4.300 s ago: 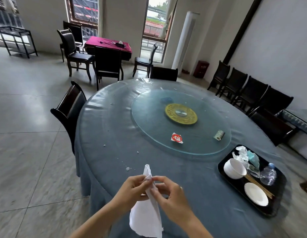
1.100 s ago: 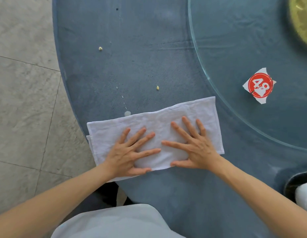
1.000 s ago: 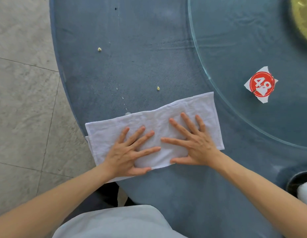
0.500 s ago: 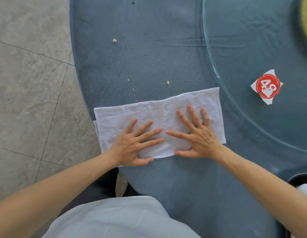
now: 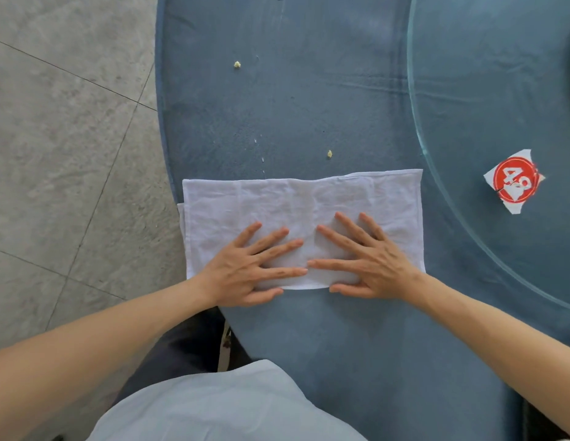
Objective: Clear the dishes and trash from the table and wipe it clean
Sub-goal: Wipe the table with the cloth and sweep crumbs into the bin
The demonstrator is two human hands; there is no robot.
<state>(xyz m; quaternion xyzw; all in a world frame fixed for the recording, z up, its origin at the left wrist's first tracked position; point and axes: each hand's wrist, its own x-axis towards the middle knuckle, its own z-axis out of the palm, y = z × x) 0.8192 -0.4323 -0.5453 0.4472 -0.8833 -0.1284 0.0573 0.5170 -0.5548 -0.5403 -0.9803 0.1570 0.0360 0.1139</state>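
Note:
A folded white cloth [image 5: 296,205] lies flat on the blue tablecloth of the round table [image 5: 309,100], close to its near edge. My left hand [image 5: 248,268] presses on the cloth's lower left part with fingers spread straight. My right hand [image 5: 369,262] presses beside it on the lower right part, fingers also spread. Two small yellowish crumbs [image 5: 329,153] [image 5: 237,64] lie on the tablecloth beyond the cloth, with a few white specks [image 5: 255,141] between them.
A glass turntable [image 5: 500,90] covers the table's right side; a white paper scrap with a red "48" disc [image 5: 514,181] lies on it. Grey tiled floor [image 5: 70,138] runs along the left of the table edge.
Both hands have slid the flat cloth forward over the tablecloth, away from the near edge and toward the crumbs; a white speck by its far edge is now covered.

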